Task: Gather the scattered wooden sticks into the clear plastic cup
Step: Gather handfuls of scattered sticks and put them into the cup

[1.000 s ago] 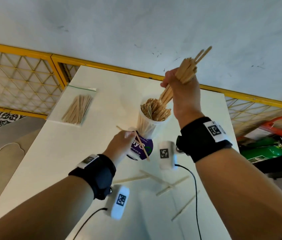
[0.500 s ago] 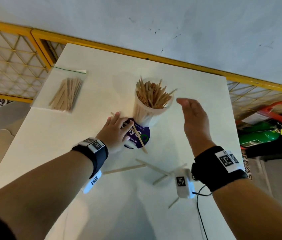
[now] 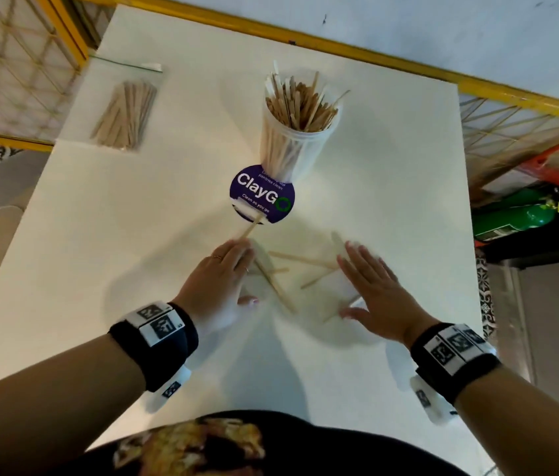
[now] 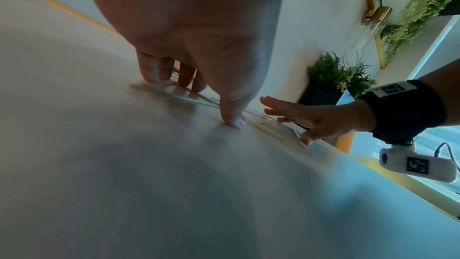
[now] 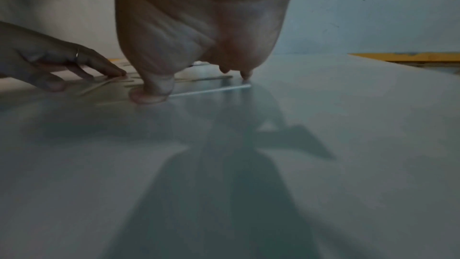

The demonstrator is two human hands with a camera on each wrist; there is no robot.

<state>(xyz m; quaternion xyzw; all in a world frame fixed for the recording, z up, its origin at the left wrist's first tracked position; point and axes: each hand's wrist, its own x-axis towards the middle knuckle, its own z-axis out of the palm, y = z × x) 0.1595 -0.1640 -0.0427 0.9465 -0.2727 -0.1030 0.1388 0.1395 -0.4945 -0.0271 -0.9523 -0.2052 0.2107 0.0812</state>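
Note:
The clear plastic cup (image 3: pixel 297 146) stands upright at the table's middle back, packed with wooden sticks. Several loose sticks (image 3: pixel 300 259) lie crossed on the white table (image 3: pixel 99 255) between my hands. My left hand (image 3: pixel 218 283) lies flat on the left of them, fingers straight, fingertips on one stick (image 3: pixel 249 229) that points toward the cup. My right hand (image 3: pixel 370 286) lies flat on the right, fingers spread, thumb on a stick end. In the wrist views the left hand (image 4: pixel 199 78) and right hand (image 5: pixel 189 78) touch the tabletop with their fingertips.
A round purple "ClayGo" sticker (image 3: pixel 262 194) lies on the table just in front of the cup. A clear bag of wooden sticks (image 3: pixel 125 113) sits at the back left corner. A yellow lattice railing (image 3: pixel 17 63) borders the table; a green cylinder (image 3: pixel 515 214) lies right.
The right hand dropped its bundle into the cup, then came down to the table. Both hands moved toward me and now lie flat on either side of the loose sticks.

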